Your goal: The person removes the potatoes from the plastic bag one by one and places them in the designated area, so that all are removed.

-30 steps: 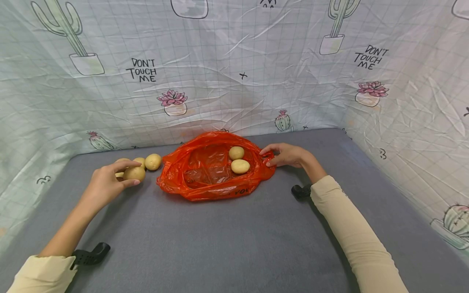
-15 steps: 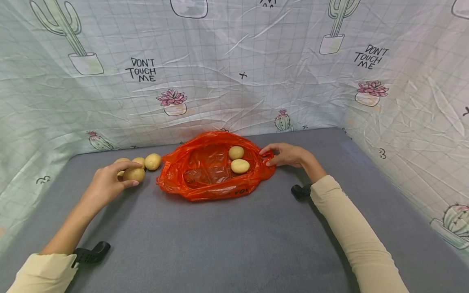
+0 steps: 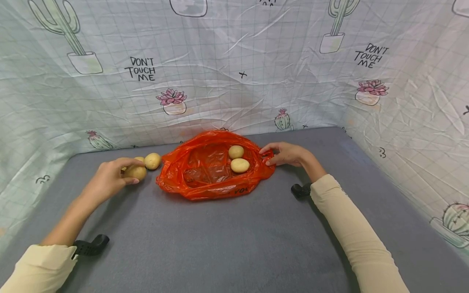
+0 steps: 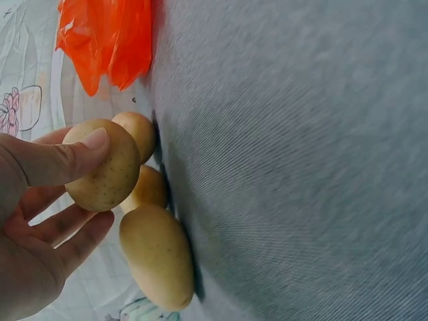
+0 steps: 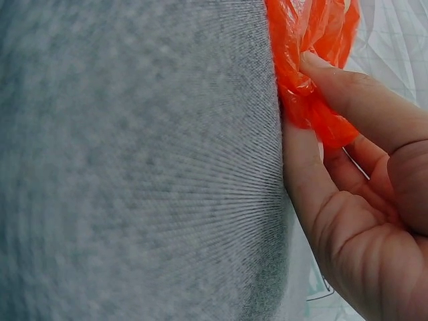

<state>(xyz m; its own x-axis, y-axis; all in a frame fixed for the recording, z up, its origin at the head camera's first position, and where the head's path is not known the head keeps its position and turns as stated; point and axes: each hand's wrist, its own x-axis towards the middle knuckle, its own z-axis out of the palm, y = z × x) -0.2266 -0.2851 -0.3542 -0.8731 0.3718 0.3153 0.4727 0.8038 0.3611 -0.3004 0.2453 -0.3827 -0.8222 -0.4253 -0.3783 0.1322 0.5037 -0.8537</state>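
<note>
My left hand (image 3: pixel 108 179) holds a potato (image 4: pixel 105 175) between thumb and fingers, raised off the cloth in the left wrist view. Behind it lie three more potatoes: a long one (image 4: pixel 157 257), one partly covered by the held one, and a round one (image 3: pixel 152 161) beside the bag. A red plastic bag (image 3: pixel 205 193) lies with its mouth spread wide, two potatoes (image 3: pixel 239 165) inside toward its right end. My right hand (image 3: pixel 287 154) pinches the bag's right edge, thumb on the crumpled plastic (image 5: pixel 321 40) in the right wrist view.
Grey cloth (image 3: pixel 220 244) covers the table, reaching well in front of the bag. A cactus-print sheet (image 3: pixel 227 61) hangs close behind the bag and along both sides. Each wrist carries a black camera strap (image 3: pixel 91 245).
My left hand has lifted slightly and shifted a little right with the potato in its fingers. My right hand and the bag stay in place.
</note>
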